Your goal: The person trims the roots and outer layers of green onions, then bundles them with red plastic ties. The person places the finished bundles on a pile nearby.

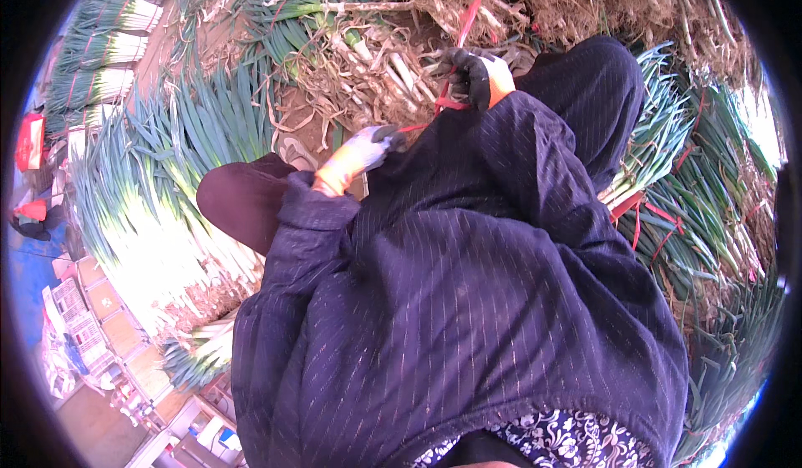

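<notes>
My left hand, in a white and orange glove with dark fingers, is over my lap with its fingers curled on one end of a red plastic tie strip. My right hand, gloved the same way, grips the strip higher up, close to my right knee. A loose stretch of strip rises above the right hand. Just beyond both hands lies a heap of untrimmed green onions with dry, peeling leaves and soil on them. Left of my left knee lies a broad pile of cleaned green onions with white stalks.
Root ends of bundled onions are stacked ahead. Tied onion bundles lie on the right. Neat bundles line the far left. Cardboard boxes and a white plastic crate stand at lower left.
</notes>
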Demonstrator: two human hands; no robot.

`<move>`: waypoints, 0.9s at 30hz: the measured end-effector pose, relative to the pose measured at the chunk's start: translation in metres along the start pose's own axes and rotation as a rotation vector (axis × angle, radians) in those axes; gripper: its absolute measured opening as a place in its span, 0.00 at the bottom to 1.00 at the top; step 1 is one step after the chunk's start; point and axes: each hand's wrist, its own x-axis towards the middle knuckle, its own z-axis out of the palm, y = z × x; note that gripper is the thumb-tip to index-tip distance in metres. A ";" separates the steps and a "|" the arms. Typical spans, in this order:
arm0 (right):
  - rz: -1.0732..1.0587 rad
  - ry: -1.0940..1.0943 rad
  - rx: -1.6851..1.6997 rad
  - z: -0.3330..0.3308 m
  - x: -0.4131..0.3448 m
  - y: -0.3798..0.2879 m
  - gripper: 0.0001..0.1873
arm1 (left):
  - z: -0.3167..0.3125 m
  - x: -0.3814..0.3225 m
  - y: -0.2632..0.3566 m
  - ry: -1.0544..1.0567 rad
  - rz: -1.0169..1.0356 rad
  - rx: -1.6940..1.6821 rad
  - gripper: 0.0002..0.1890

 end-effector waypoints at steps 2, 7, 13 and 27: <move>-0.146 0.028 -0.039 0.009 -0.022 -0.013 0.11 | 0.007 -0.004 0.032 0.181 0.136 0.154 0.12; -0.819 -0.068 -0.249 0.003 -0.045 -0.076 0.12 | -0.032 -0.024 0.082 0.190 0.383 -0.938 0.14; -0.327 -0.453 0.030 0.016 -0.034 -0.111 0.13 | -0.063 0.000 0.056 -0.171 -0.150 0.032 0.28; -0.126 -0.593 0.365 0.044 0.011 -0.103 0.16 | -0.055 0.007 0.116 0.099 0.243 -0.644 0.23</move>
